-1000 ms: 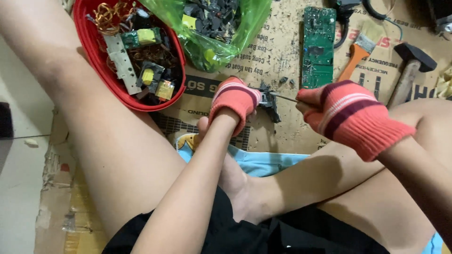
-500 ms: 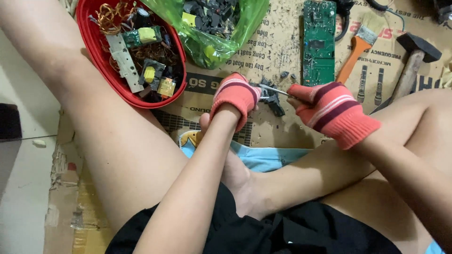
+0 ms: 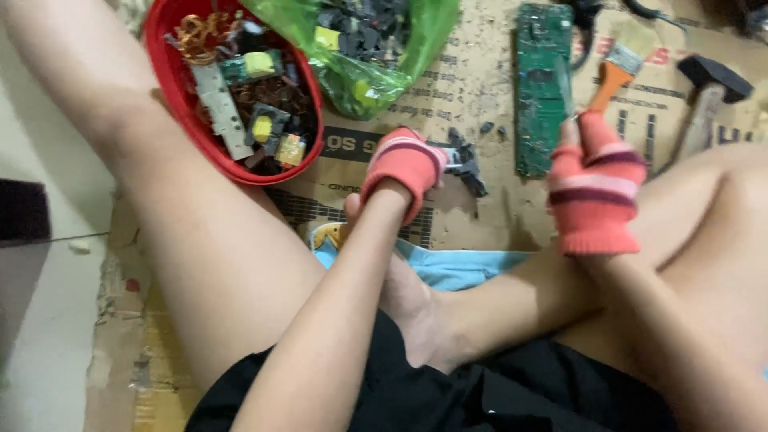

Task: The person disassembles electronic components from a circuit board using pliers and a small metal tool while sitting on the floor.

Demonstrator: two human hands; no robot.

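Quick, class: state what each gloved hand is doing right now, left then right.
Left hand: closed, holding a small dark electronic part on the cardboard.
Right hand: raised near the green circuit board; cannot tell if it holds anything.

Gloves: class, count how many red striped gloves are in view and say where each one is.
2. One glove is on the left hand, which grips a small dark part on the cardboard. The other is on the right hand, raised near the green circuit board.

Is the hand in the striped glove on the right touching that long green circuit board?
Cannot tell. In the head view the right hand is raised with its fingertips overlapping the edge of the green circuit board, but whether it touches it or hovers above is unclear.
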